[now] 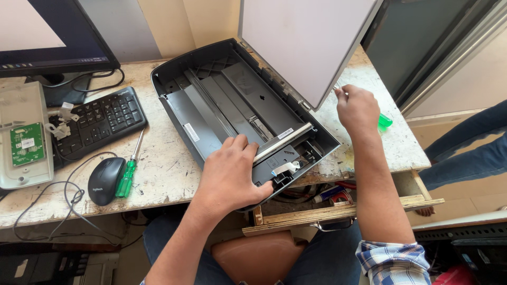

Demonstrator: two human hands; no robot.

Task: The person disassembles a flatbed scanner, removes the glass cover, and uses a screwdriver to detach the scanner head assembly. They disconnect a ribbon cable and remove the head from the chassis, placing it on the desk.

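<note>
Left hand (231,177) nearest, palm down, fingers spread flat on the near corner of the open flatbed scanner (211,105), gripping nothing, just pressing beside the scan bar (282,141). The hand covers that corner, so what sits under it is hidden. Scanner body is dark grey, glass off, lying angled on the worn white desk (169,163), near corner overhanging the edge. Inside the tray: scan bar across the near end, rails and flat grey panels behind. Lid (306,42) is up, pale, top cut off by the frame.

Right hand (358,110) closed around a green-handled screwdriver (384,121) at the scanner's far right edge; only the handle end and a bit of shaft show, tip unclear.

Open wooden drawer (338,208) under the desk holds small items, mostly hidden, hard to identify.

Left: second green screwdriver (128,171) just beside black mouse (105,180), black keyboard (100,121), monitor (53,34) partly cropped, pale cover with green circuit board (26,143). Another person's jeans-clad leg (465,148) at right edge.
</note>
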